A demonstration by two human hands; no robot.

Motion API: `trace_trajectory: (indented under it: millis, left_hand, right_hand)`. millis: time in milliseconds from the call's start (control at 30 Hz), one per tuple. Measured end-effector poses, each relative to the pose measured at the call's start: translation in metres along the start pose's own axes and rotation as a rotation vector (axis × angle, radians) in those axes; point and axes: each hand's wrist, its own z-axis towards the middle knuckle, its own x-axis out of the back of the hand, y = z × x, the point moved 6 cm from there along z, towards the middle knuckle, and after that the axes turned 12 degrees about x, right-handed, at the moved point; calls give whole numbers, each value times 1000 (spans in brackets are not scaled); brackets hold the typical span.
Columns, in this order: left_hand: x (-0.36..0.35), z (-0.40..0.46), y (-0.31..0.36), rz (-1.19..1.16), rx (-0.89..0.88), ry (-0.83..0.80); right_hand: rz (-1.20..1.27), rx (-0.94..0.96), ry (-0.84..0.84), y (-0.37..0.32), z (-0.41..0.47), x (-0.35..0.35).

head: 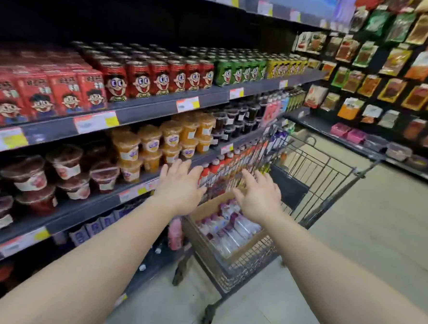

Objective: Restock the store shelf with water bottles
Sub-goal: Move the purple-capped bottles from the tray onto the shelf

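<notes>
A cardboard box [250,241] full of clear water bottles [231,228] with purple caps and labels sits in a black wire shopping cart [327,178]. Both my arms reach forward over the cart. My left hand [180,187] hovers above the box's near left corner, fingers spread and straight, holding nothing. My right hand [258,194] is stretched out above the bottles, fingers also spread and empty. The store shelf [135,114] runs along the left, and similar purple-labelled bottles [96,227] stand on a low tier of it.
The shelf tiers hold red drink cartons [44,94], red, green and yellow cans [178,77], and jelly cups [149,143]. Snack packets [388,80] hang on the far right wall. Pale floor [379,234] lies right of the cart.
</notes>
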Motion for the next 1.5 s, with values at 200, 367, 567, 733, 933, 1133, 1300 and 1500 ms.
trace_trajectory:
  millis: [200, 367, 567, 733, 933, 1133, 1300, 1500]
  left_hand:
    - [-49, 99, 48, -22, -42, -107]
    - [-81, 141, 57, -1, -23, -172]
    - [-131, 180, 45, 49, 81, -223]
    - [-191, 201, 47, 37, 223, -309]
    - [-269, 216, 64, -15, 398, -443]
    - [-326, 219, 68, -6, 508, -524]
    - [-360, 214, 64, -59, 572, -579]
    - [-382, 209, 65, -88, 579, -593]
  right_hand:
    - [17, -70, -34, 76, 73, -21]
    - [30, -97, -96, 119, 121, -49]
    - [34, -78, -228, 173, 172, -105]
    - [33, -44, -403, 220, 204, -183]
    - [84, -5, -679, 263, 228, -282]
    - [133, 9, -827, 276, 225, -361]
    - [118, 38, -782, 273, 215, -393]
    - [47, 17, -628, 270, 213, -400]
